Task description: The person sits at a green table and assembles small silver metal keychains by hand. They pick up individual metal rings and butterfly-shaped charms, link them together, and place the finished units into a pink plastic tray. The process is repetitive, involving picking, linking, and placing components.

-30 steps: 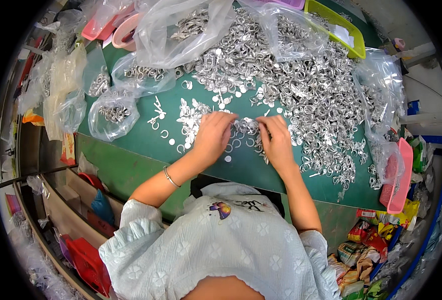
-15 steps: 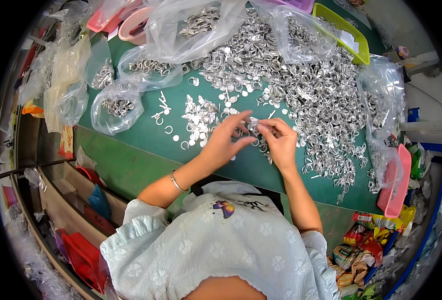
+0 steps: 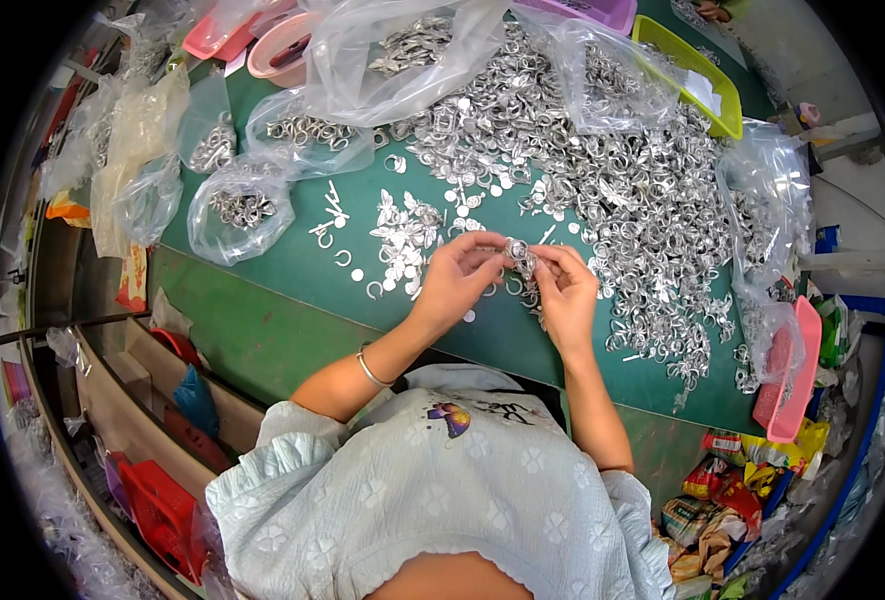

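My left hand [image 3: 463,272] and my right hand [image 3: 569,298] meet over the near-middle of the green table, fingertips close together. Between them is a silver-coloured ring [image 3: 519,250], pinched by the thumb and fingers of both hands; its finer shape is too small to make out. More loose rings lie just below the fingertips, partly hidden by the hands. Left of my left hand sits a small heap of silver leaf-shaped pieces and flat discs [image 3: 403,235]. A large pile of silver rings [image 3: 633,200] spreads behind and right of my right hand.
Clear plastic bags of rings [image 3: 241,210] stand at the left and back. A yellow-green basket [image 3: 728,105] is at the back right, a pink basket [image 3: 793,375] at the right edge. Open drawers [image 3: 143,400] are at lower left. Another person's hand [image 3: 711,10] shows far back.
My left hand has closed from a spread pose and its fingertips have come onto the ring. My right hand has shifted slightly right and nearer.
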Motion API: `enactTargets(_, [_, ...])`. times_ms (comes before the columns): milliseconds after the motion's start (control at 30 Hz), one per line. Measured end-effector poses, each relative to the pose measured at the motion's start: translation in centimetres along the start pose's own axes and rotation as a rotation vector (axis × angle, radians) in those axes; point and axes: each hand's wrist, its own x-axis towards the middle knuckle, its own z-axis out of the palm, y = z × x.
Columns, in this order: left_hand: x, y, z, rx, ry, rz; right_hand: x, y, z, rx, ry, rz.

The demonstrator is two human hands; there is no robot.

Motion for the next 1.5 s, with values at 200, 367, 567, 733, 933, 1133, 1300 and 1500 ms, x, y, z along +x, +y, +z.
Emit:
enactTargets(200, [0.1,0.3,-0.1,0.020,0.058,-0.052,-0.3,0.0,0.0,0.110,-0.091,0.092])
enactTargets(367, [-0.8,1.2,0.5,0.626,0.022,0.395,0.1,0.2,-1.2,0.525,-0.213,0.481])
enactTargets(567, [0.9,1.2,-2.2,-0.256,0.094,-0.108,0.8,1.3,-2.9,1.040,-0.155,0.651])
enactTargets(733, [1.2,2.2,-1.6,0.157,0.143,-0.111,2.8,-0.2,-3.0,0.556,-0.173,0.553])
enactTargets(933, [4.8,1.8,-2.5,0.746,0.019,0.270,8.9,0.6,0.3,-0.914,0.014,-0.398])
enactTargets(1133, [7.3,2.9,-2.3,1.132,0.310,0.559,10.4,2.4,2.4,-1.084,-0.074,-0.316])
enactTargets(1300, [8.6,3.6,-4.5,1.502,0.283,0.523,8.3,0.2,-1.1,0.238,-0.272,0.375])
enactTargets(1500, [7.8,3.2,-5.6,1.249,0.187,0.562,6.5,-1.3,-2.0,0.995,-0.200,0.568])
